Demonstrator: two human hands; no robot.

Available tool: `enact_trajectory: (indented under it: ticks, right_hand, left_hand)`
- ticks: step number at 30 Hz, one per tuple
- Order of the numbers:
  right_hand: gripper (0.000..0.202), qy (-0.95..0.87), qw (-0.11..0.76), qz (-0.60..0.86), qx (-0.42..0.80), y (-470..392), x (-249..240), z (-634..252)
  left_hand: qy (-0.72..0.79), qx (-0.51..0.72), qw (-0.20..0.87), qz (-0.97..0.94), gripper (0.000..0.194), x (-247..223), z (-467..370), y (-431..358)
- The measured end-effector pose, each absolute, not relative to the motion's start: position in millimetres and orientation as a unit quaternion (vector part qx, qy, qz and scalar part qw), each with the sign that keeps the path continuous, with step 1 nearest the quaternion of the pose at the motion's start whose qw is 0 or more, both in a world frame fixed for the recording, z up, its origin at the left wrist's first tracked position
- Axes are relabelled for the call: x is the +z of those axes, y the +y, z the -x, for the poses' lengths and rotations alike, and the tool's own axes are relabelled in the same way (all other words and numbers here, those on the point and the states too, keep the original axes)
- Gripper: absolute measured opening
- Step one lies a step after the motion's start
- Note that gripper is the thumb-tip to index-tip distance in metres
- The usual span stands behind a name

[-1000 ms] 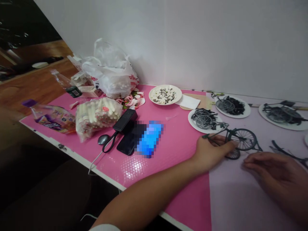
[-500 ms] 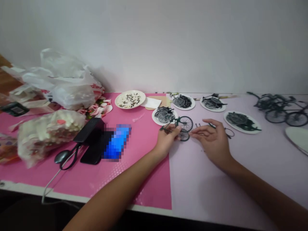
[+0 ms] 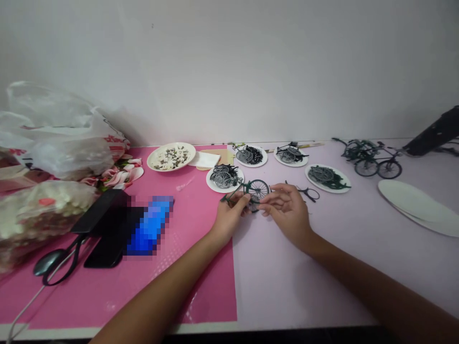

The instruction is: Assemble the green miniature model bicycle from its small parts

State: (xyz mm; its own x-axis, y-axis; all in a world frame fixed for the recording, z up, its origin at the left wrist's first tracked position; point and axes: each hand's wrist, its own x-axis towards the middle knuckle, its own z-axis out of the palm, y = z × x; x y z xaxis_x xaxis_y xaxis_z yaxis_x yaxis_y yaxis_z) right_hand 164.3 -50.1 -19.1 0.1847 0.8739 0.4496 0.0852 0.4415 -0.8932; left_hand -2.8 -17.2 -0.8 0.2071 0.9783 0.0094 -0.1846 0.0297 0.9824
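A dark green miniature bicycle [image 3: 258, 189] is held over the seam between the pink and pale parts of the table. My left hand [image 3: 231, 215] is closed around its frame, with thumb and forefinger pinching near the middle. Its two thin spoked wheels show, the lower one partly behind my fingers. My right hand [image 3: 289, 212] is closed in a pinch at the right edge of the wheels. Whether a small part sits between those fingertips, I cannot make out. Just past the right hand lie loose dark parts with a ring [image 3: 311, 193].
Small plates of dark bicycle parts [image 3: 229, 188] stand behind my hands. Several finished bicycles [image 3: 378, 165] and white plates [image 3: 412, 205] are at the right. A bowl of small pieces [image 3: 172, 167], a black phone [image 3: 103, 253] and plastic bags [image 3: 64, 138] are at the left.
The view has swung right, bringing a dark object at the right edge into sight. My right fingertips have come closer to the bicycle's wheels. The left hand keeps its hold.
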Motion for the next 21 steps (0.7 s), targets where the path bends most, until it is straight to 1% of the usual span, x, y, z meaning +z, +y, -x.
enact_trajectory:
  ticks: [4,8,12,16,18,21]
  right_hand:
    - [0.048,-0.555,0.636,0.444,0.302,-49.6,-16.6,-163.1]
    - [0.047,-0.559,0.615,0.459,0.314,-51.5,-14.1,-162.6]
    - [0.045,-0.569,0.609,0.469,0.293,-53.4,-11.9,-163.6]
    - [0.052,-0.58,0.592,0.479,0.288,-54.3,-13.2,-165.9]
    - [0.049,-0.59,0.586,0.476,0.285,-54.1,-14.6,-167.0]
    - [0.039,-0.609,0.585,0.474,0.253,-53.0,-14.9,-168.0]
  left_hand:
    - [0.397,0.482,0.578,-0.525,0.031,-0.5,2.0,-20.5]
    - [0.395,0.476,0.566,-0.544,0.027,2.5,2.3,-23.5]
    - [0.398,0.475,0.555,-0.555,0.027,3.8,2.0,-25.0]
    - [0.397,0.484,0.556,-0.547,0.029,2.2,1.2,-24.9]
    - [0.399,0.492,0.552,-0.543,0.03,1.5,0.9,-24.9]
    - [0.406,0.501,0.543,-0.537,0.029,1.4,0.8,-25.3]
